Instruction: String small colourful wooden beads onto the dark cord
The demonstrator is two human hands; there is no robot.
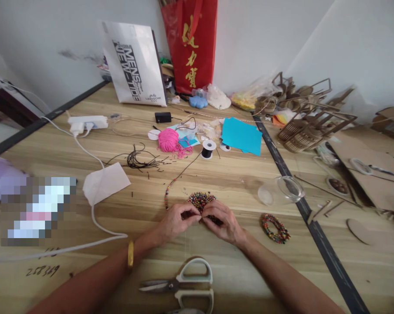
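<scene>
My left hand and my right hand meet at the near middle of the wooden table, fingers pinched together over a pile of small multicoloured beads. A dark cord with a strand of beads threaded on it curves away from my left hand toward a black thread spool. What my fingertips pinch is too small to make out. A gold bangle is on my left wrist.
A finished bead bracelet lies right of my hands, a clear plastic cup on its side beyond it. Scissors lie near the front edge. Pink yarn, blue paper, white paper, a power strip, bags and wooden pieces crowd the back.
</scene>
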